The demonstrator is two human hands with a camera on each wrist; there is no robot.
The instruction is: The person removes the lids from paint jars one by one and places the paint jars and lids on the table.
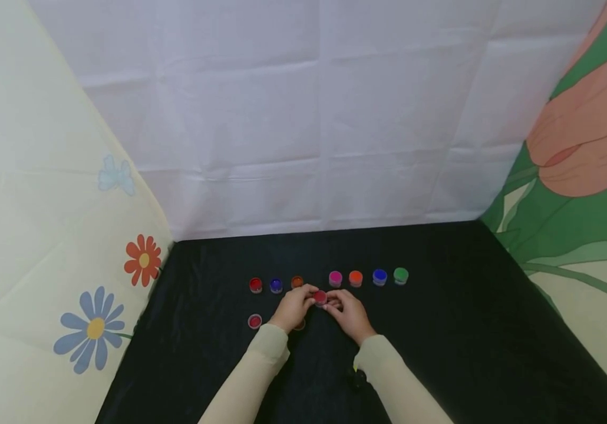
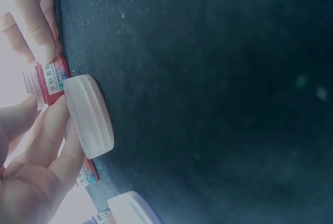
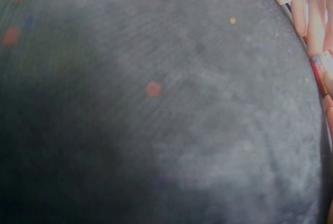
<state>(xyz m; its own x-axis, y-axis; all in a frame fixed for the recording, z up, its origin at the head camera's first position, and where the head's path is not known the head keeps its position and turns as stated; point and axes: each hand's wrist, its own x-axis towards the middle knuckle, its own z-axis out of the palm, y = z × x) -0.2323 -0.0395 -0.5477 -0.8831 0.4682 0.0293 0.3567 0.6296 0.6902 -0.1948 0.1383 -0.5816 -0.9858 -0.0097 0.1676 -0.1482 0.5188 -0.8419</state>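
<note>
Both hands meet over the black cloth around one small red paint jar point(image 1: 320, 298). My left hand point(image 1: 292, 307) pinches it from the left, thumb by the clear rim and a finger under the labelled side in the left wrist view. From the other side my right hand point(image 1: 350, 313) grips the same jar with its fingertips; in the right wrist view only part of that hand point(image 3: 315, 13) shows at the edge. A white ribbed lid point(image 2: 88, 117) lies close by the left fingers. Below the left hand, a round orange-brown-rimmed piece point(image 1: 299, 325) is mostly hidden.
Left of the hands, red point(image 1: 256, 285), blue point(image 1: 276, 286) and orange point(image 1: 297, 282) jars stand in a row. Pink point(image 1: 335, 278), orange point(image 1: 355, 278), blue point(image 1: 379, 277) and green point(image 1: 401, 275) jars continue it rightward. A white-rimmed red round piece point(image 1: 254, 321) lies nearer.
</note>
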